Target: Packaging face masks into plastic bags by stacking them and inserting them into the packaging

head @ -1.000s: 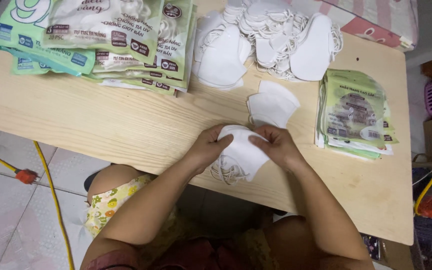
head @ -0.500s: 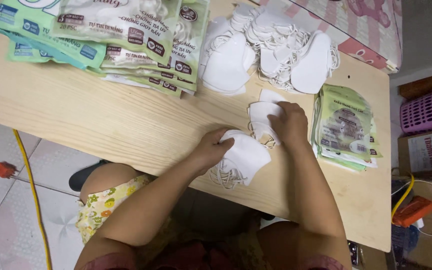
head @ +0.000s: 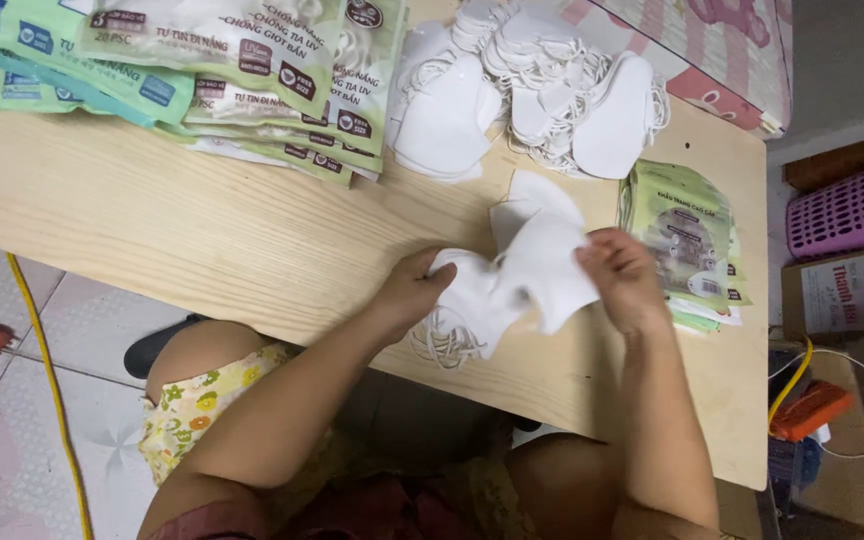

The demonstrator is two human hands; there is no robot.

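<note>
As pinched: both hands on masks

Matt white cloth masks – pale, smooth-grained wooden table.

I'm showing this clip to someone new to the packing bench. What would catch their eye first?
Probably the two hands at the table's near edge: the left hand presses on a small stack of white masks, while the right hand lifts another white mask over it. Next, the heap of loose masks at the far side, flanked by green printed pouches far left and a smaller pouch stack right.
</note>
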